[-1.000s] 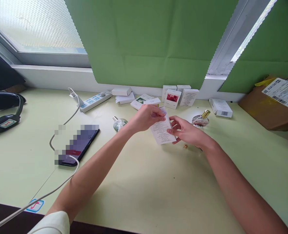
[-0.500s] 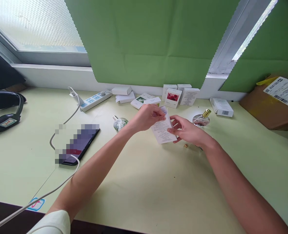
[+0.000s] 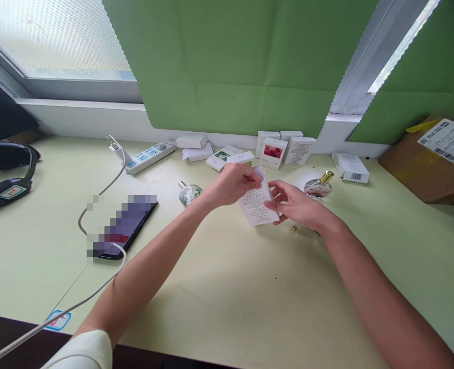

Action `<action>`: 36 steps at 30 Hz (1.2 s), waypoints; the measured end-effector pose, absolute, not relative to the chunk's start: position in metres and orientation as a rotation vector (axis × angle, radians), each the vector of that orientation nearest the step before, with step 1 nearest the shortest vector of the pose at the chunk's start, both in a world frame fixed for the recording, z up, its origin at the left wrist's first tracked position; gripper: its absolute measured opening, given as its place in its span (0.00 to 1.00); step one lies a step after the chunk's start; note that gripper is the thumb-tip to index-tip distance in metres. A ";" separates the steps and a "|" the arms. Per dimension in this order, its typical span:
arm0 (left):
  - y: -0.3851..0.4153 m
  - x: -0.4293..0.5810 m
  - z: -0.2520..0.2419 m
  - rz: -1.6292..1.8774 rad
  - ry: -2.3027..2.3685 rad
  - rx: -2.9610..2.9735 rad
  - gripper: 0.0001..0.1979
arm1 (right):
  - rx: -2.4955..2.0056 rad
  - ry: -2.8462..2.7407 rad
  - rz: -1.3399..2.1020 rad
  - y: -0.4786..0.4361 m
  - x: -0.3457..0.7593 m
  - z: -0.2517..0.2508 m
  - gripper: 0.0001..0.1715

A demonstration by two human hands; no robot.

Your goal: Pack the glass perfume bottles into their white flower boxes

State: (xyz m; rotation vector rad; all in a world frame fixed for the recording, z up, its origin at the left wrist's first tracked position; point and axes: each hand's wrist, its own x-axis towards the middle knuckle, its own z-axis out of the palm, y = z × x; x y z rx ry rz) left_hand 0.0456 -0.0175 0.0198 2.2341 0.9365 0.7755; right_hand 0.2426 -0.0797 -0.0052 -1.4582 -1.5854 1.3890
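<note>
A small white carton (image 3: 258, 206) with printed text facing me is held tilted above the table between both hands. My left hand (image 3: 234, 183) pinches at its top end, where a flap seems to stand up; the fingertips partly cover it. My right hand (image 3: 291, 204) grips the carton's right side, thumb on the printed face and fingers behind. Left of the hands lies a glass perfume bottle (image 3: 189, 195) with a silver cap. Another perfume bottle (image 3: 318, 186), gold-capped and pinkish, is just beyond my right hand. What is inside the carton cannot be seen.
Several white cartons (image 3: 272, 152) stand by the wall, with flat ones (image 3: 224, 156) beside them and another carton (image 3: 350, 168) farther right. A power strip (image 3: 150, 158), a phone (image 3: 129, 228) with a cable, and headphones (image 3: 9, 174) lie leftward. A cardboard box (image 3: 429, 169) sits at right.
Both hands keep nearly the same hold on the carton. The whole view has shifted very slightly; nothing else has visibly moved.
</note>
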 end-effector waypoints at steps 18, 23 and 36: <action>-0.024 0.041 0.027 0.751 0.922 2.514 0.09 | -1.358 -1.576 1.408 -0.075 0.250 -0.014 0.21; -0.020 0.043 0.020 0.818 0.926 2.446 0.06 | -1.347 -1.574 1.424 -0.073 0.248 -0.017 0.22; -0.020 0.044 0.019 0.762 0.891 2.426 0.09 | -1.341 -1.579 1.432 -0.074 0.246 -0.015 0.21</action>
